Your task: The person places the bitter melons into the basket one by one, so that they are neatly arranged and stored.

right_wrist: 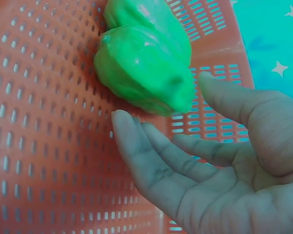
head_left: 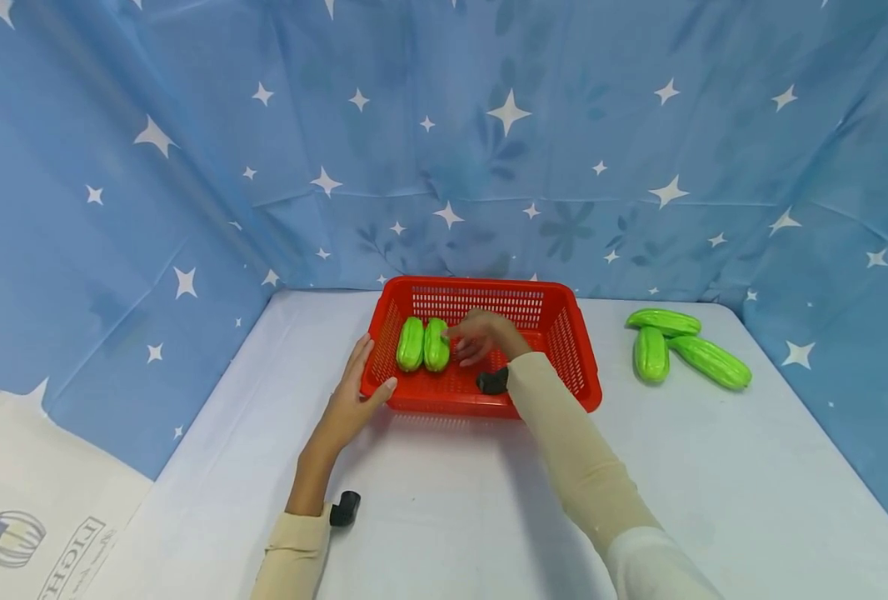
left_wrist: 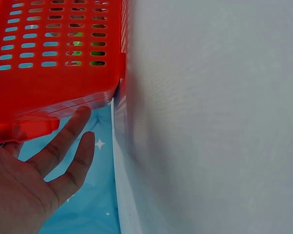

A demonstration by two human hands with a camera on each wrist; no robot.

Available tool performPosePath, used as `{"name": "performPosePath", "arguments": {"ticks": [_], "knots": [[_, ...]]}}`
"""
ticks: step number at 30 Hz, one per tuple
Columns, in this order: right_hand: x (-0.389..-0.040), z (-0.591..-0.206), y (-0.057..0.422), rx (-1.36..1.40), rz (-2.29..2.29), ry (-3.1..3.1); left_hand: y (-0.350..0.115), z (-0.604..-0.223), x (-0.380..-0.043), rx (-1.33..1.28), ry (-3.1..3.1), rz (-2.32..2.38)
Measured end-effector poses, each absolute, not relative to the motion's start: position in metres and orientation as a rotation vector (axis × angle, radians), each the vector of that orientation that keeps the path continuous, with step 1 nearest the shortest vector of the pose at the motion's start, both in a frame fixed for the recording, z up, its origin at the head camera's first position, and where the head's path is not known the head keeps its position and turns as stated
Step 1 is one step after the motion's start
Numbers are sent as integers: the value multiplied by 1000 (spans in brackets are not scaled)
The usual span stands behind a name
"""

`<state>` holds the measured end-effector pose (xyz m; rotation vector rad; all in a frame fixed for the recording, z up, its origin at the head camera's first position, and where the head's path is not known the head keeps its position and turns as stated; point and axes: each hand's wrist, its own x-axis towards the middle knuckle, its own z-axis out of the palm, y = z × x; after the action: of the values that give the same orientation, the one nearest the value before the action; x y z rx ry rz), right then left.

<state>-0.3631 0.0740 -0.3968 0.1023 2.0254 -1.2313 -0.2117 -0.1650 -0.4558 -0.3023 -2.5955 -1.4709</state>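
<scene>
Two bright green ribbed gourds (head_left: 423, 344) stand side by side at the left end of a red plastic basket (head_left: 481, 407). My right hand (head_left: 480, 335) reaches inside the basket, just right of the nearer gourd (right_wrist: 144, 68). Its fingers are loosely bent with nothing between them, and the thumb tip comes close to that gourd's end. At the basket's left side, my left hand (head_left: 350, 408) rests with fingers spread along the outer wall and the thumb near the front corner. The left wrist view has this hand (left_wrist: 44, 170) beside the perforated wall.
Three more green gourds (head_left: 710, 362) lie grouped on the white table (head_left: 429, 517), right of the basket. A blue cloth with white stars (head_left: 444, 125) hangs behind and on both sides. Each wrist carries a small black camera (head_left: 345, 508).
</scene>
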Motion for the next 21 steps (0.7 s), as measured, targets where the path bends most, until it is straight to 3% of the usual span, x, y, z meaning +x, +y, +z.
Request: {"name": "performPosePath", "arguments": {"ticks": [10,21], "knots": [[-356,-368,103,-109,-1229,2074,-164,-456,-213,-322,-2584,-1499],[-339,-331,191,-379,-1391,2285,-165,-456,-212,-336,-2565,-1519]]}}
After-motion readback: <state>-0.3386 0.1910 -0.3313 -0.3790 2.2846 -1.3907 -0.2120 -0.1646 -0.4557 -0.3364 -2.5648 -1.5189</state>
